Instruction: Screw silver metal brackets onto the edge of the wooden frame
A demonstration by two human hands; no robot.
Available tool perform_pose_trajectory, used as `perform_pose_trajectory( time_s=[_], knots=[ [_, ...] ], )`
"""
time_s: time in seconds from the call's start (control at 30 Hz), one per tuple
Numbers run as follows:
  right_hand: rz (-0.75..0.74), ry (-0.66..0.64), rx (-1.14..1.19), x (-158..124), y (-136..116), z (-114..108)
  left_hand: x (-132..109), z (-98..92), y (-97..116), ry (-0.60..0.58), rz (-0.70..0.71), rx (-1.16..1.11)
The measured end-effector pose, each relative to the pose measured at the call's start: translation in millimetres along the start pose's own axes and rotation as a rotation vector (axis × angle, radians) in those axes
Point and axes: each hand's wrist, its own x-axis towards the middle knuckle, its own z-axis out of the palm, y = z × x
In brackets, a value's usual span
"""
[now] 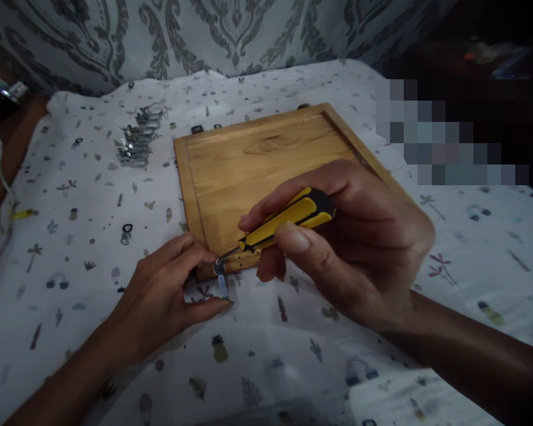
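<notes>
My right hand (355, 236) is closed around a yellow and black screwdriver (284, 222), the handle lying between thumb and fingers. Its thin shaft slants down to the left, with the tip at a small latch-like metal fitting (222, 284). This fitting sits at the near left corner of a framed wooden panel (249, 177) and sticks out past its near edge. My left hand (164, 290) steadies the fitting, index finger at its upper end and thumb by its lower end. Any screw under the tip is too small to make out.
Several metal fittings (137, 139) lie in a row left of the panel. Dark hardware (198, 129) shows at the panel's far edge. A patterned cloth (93, 236) lies underneath. A white cable (2, 165) and a black object (2, 103) are at the far left.
</notes>
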Motion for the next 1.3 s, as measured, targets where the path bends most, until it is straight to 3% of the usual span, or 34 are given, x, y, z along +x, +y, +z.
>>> perform_pose_trajectory(
  time_s=[0.4, 0.73, 0.93, 1.1, 1.2, 1.3],
  knots=[
    [0.025, -0.065, -0.040, 5.1, -10.2, 2.7, -0.3, -1.6, 1.0, 0.015, 0.002, 0.010],
    [-0.031, -0.328, -0.028, 22.9, -9.7, 4.2, -0.2, 0.6, 1.6, -0.012, -0.080, -0.045],
    [0.053, -0.273, -0.062, 20.1, -15.9, 5.5, 2.0, -2.8, 4.0, 0.015, -0.021, -0.028],
    [0.027, -0.219, 0.061, 25.4, -3.9, 11.5, 1.2, -2.8, 1.8, 0.039, 0.008, 0.010],
    [0.004, -0.238, 0.115, 30.9, -0.6, 12.1, 0.4, -2.3, -0.4, 0.029, 0.017, 0.016],
    [0.012, -0.354, 0.123, 36.9, -4.8, 7.5, 0.9, -2.7, -0.5, 0.024, 0.019, 0.007]
  ],
)
